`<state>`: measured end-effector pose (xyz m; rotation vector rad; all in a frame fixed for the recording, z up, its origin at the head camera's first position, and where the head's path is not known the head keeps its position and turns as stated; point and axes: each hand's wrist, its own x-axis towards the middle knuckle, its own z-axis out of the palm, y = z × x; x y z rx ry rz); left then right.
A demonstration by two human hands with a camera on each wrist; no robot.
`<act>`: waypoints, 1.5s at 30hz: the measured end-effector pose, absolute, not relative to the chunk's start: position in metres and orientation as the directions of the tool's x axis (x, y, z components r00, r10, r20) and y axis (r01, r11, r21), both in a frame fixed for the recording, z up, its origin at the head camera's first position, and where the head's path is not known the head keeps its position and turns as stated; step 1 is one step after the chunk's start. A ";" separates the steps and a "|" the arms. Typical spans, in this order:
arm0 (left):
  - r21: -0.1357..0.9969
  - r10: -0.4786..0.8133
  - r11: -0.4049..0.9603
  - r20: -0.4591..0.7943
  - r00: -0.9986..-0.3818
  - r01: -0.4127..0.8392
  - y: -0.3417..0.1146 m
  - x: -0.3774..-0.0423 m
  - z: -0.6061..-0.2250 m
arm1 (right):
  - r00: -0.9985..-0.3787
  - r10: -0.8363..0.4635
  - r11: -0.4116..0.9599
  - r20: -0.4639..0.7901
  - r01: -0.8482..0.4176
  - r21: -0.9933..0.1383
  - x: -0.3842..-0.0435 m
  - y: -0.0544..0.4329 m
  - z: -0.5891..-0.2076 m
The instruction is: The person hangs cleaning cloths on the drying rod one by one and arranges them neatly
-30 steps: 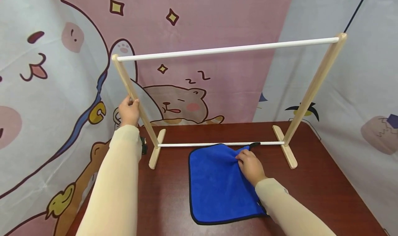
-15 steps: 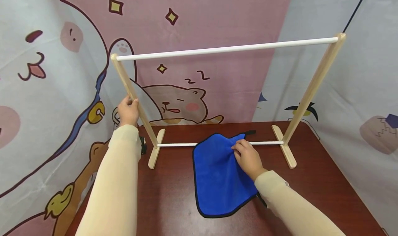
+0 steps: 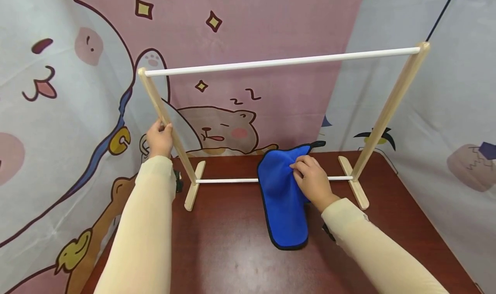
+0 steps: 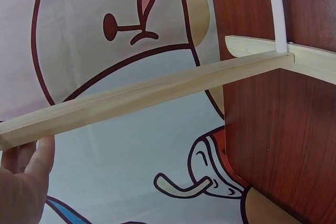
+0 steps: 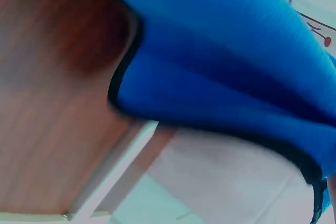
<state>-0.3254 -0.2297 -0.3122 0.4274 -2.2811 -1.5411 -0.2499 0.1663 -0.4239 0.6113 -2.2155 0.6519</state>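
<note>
A blue towel (image 3: pixel 280 199) with black edging and a small black loop (image 3: pixel 318 143) hangs in folds from my right hand (image 3: pixel 311 177), which pinches it near its top. In the head view the towel overlaps the lower white bar of a wooden rack (image 3: pixel 228 181). My left hand (image 3: pixel 160 140) grips the rack's left post (image 4: pixel 131 98) about midway up, thumb and fingers around the wood. Seen from the right wrist, the towel (image 5: pixel 220 77) fills most of the picture and the right hand is almost out of frame.
Above, the rack's upper white bar (image 3: pixel 271 63) spans between the two posts. Its feet (image 3: pixel 358 186) stand on a dark red-brown table (image 3: pixel 232 251). Cloth sheets printed with cartoon animals (image 3: pixel 240 113) hang behind and at both sides.
My right hand has raised the towel from the table, up and slightly away, and the cloth has narrowed into hanging folds. The left hand keeps its hold on the post.
</note>
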 end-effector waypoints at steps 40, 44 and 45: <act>0.933 -0.447 0.360 0.168 -0.879 -0.004 -0.226 -0.324 -0.309 | -0.201 -0.232 0.627 0.952 -0.779 -0.011 -0.264 0.160 -0.293; 0.939 -0.448 0.344 0.157 -0.880 -0.007 -0.226 -0.324 -0.310 | -0.175 -0.249 0.624 0.953 -0.781 0.019 -0.265 0.161 -0.279; 0.940 -0.449 0.341 0.154 -0.880 -0.010 -0.226 -0.324 -0.310 | -0.167 -0.249 0.623 0.954 -0.782 0.025 -0.265 0.161 -0.276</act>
